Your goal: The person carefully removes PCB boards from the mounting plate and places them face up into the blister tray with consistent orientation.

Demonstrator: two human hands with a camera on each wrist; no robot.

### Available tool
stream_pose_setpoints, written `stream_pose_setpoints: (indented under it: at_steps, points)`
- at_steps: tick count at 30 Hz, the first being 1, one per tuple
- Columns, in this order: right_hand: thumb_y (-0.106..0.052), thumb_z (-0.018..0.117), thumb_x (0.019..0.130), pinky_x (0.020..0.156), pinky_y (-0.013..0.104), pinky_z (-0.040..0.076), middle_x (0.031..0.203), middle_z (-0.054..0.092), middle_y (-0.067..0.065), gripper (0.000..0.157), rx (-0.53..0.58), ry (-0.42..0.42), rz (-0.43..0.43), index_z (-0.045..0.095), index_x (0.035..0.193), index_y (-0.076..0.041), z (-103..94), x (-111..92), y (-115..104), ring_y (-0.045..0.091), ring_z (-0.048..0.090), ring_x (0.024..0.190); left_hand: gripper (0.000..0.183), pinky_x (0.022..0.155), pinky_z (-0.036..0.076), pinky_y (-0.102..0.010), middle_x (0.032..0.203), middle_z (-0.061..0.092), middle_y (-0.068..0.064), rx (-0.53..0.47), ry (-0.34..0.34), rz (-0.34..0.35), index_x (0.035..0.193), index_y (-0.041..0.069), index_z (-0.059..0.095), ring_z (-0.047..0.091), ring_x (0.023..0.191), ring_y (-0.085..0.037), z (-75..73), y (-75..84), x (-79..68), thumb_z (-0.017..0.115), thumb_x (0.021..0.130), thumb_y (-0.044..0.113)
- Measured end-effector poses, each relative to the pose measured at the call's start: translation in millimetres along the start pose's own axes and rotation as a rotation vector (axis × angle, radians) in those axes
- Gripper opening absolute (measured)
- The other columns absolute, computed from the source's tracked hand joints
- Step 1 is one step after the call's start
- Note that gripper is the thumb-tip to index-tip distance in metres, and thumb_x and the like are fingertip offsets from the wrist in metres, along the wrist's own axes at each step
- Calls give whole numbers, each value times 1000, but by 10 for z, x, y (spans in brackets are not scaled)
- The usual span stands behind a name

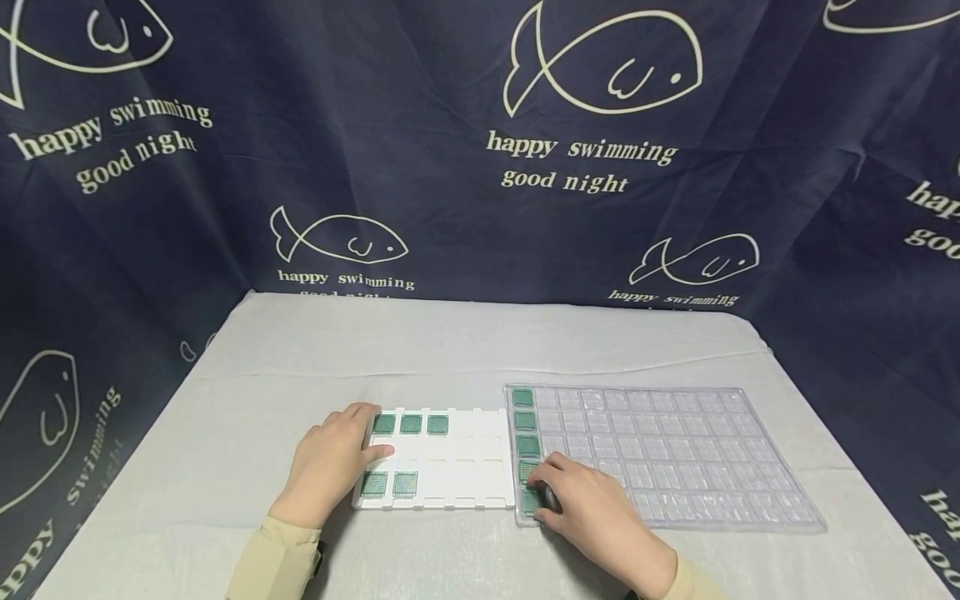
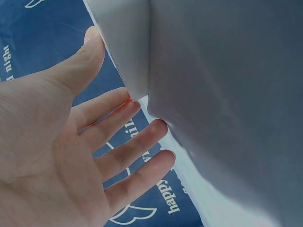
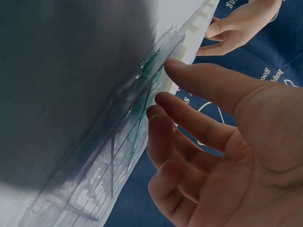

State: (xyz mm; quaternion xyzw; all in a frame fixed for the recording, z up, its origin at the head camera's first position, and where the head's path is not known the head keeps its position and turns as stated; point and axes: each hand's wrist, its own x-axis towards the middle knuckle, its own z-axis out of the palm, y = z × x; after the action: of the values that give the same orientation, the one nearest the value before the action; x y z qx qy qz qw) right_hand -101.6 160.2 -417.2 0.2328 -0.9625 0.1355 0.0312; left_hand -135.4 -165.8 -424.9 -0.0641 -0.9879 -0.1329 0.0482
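My left hand [image 1: 330,457] rests at the left edge of a white tray [image 1: 468,451], its thumb over the top; in the left wrist view the fingers are spread. Three green square chips [image 1: 411,424] sit in the tray's far row and two green chips [image 1: 405,484] in its near row. Over the near-left corner of a clear compartment tray [image 1: 637,450], my right hand [image 1: 592,510] has thumb and forefinger apart. These fingertips are right at the nearest green chip [image 1: 530,503], partly covering it and the chip behind. The other right fingers are curled.
The two trays lie side by side, nearly touching, on a pale cloth-covered table [image 1: 420,333]. The clear tray's left column holds several green chips [image 1: 525,421]. A dark blue curtain [image 1: 450,150] with fish prints surrounds the table at the back and sides.
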Motion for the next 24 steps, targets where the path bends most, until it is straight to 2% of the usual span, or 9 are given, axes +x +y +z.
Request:
stream_pose_setpoints:
  at_steps: [15,24]
  points:
    - [-26,90,73,54,20,41,91,65,-13,30,4,-15,2,73,98,-21,3,16,-4,-2,44,66,62,79,56,-50,131,68,-13,-5,-10,1,130,5,63,68,110,-36,-6,10,18,81,82,39]
    - [-27,89,74,55,20,42,92,65,-12,30,5,-31,0,73,98,-21,5,18,-14,-2,45,67,61,80,57,-50,130,69,-13,-7,-4,-6,130,4,64,68,110,-35,-11,-3,3,82,82,38]
